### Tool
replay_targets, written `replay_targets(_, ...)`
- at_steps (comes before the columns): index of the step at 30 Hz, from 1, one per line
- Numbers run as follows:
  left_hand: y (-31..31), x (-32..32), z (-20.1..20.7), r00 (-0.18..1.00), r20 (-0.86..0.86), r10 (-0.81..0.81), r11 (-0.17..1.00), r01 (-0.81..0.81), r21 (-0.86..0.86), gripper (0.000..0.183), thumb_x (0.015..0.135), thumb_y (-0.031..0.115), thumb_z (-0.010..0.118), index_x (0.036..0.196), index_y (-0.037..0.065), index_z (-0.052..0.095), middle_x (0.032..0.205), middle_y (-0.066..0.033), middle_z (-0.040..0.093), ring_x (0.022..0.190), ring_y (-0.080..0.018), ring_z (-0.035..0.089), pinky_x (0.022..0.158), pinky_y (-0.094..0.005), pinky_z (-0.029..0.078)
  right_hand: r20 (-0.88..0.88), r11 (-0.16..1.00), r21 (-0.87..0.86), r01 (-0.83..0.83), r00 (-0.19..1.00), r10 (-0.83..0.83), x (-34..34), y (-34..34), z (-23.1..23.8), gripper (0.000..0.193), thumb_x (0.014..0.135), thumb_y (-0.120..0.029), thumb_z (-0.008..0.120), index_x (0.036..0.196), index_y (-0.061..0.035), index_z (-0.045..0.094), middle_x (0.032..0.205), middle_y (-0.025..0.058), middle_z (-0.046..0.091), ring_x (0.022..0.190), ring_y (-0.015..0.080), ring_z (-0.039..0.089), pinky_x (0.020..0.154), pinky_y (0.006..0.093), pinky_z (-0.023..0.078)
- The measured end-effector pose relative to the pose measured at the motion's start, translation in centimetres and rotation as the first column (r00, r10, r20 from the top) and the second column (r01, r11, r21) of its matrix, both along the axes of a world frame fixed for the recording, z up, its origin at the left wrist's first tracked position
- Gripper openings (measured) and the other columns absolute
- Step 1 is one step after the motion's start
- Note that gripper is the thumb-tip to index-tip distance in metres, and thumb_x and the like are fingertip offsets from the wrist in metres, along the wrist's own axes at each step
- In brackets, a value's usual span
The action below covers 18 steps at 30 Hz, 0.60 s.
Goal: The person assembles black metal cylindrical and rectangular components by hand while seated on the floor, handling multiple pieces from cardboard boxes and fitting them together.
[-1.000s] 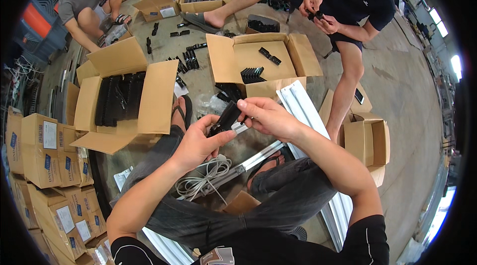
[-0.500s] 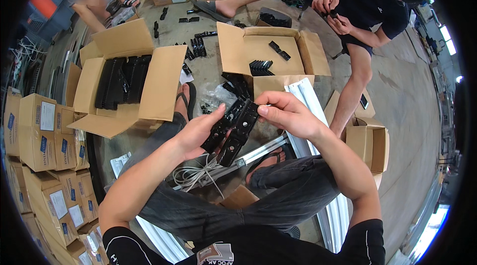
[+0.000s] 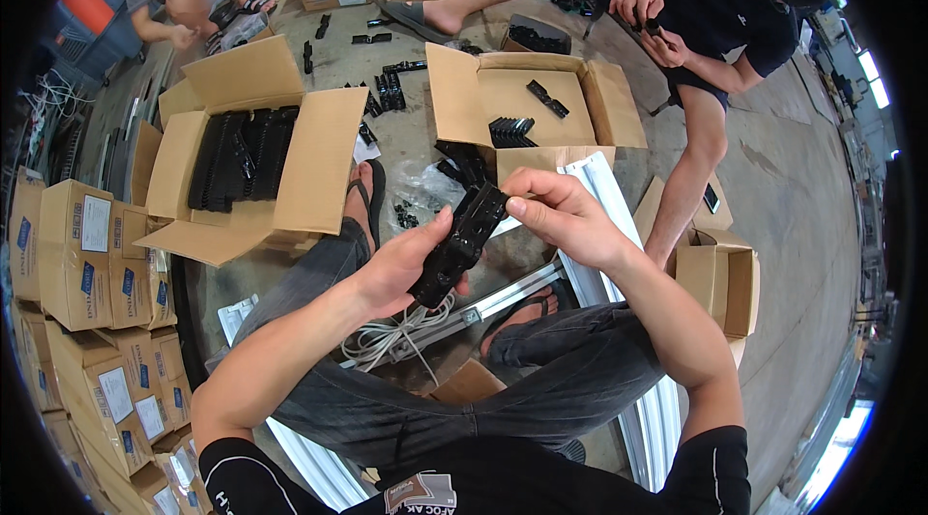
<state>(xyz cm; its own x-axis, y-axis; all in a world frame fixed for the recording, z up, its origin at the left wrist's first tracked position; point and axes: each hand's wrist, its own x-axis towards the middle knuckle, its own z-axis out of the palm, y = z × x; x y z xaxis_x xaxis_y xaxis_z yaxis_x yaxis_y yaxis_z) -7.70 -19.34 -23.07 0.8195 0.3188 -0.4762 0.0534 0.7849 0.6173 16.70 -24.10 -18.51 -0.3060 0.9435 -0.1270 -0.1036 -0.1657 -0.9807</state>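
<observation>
In front of me I hold glossy black bracket-like parts, tilted, one against another. My left hand is closed round their lower side, the thumb lying along the edge. At the upper end my right hand pinches with thumb and forefinger; whether a small piece is between those fingertips is hidden. Just beyond the hands lie more black parts and a clear plastic bag. An open carton at the left is packed with rows of black parts.
A second open carton ahead holds a few black pieces. White metal profiles and a coiled pale cable lie by my legs. Stacked cartons stand at the left. Two people sit nearby; the right one's hands hold a small black part.
The black parts, spread side by side before, are now drawn together and turned in my left hand. My right hand stays at their upper end. The far-left person's hand has risen.
</observation>
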Motion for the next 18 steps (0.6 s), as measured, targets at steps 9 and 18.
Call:
replay_targets(9,-0.5,0.0,1.6,0.996,0.089,-0.009,0.999,0.013,-0.043,0.067,0.102,0.061,0.037,0.117,-0.001,0.056,0.077,-0.0066,0.061,0.059,-0.0165,0.063,0.047,-0.0269,0.049,0.239,0.983,0.178,-0.049,0.971,0.005,0.8,0.2,-0.4,0.014,0.097,-0.011,0.064,0.103,0.0008,0.068,0.091,-0.0003,0.061,0.086,0.0078,0.054,0.076,0.0249,0.045)
replay_targets(18,-0.9,-0.1,1.6,0.997,-0.023,0.069,0.933,-0.057,0.355,0.052,0.104,0.053,0.042,0.116,0.003,0.054,0.080,-0.0029,0.057,0.055,-0.0091,0.055,0.047,-0.0234,0.045,0.564,0.944,0.305,0.127,0.775,-0.286,-0.5,-0.3,0.4,0.025,0.089,-0.021,0.076,0.099,0.0009,0.069,0.082,0.0017,0.060,0.070,0.0082,0.053,0.062,0.0258,0.043)
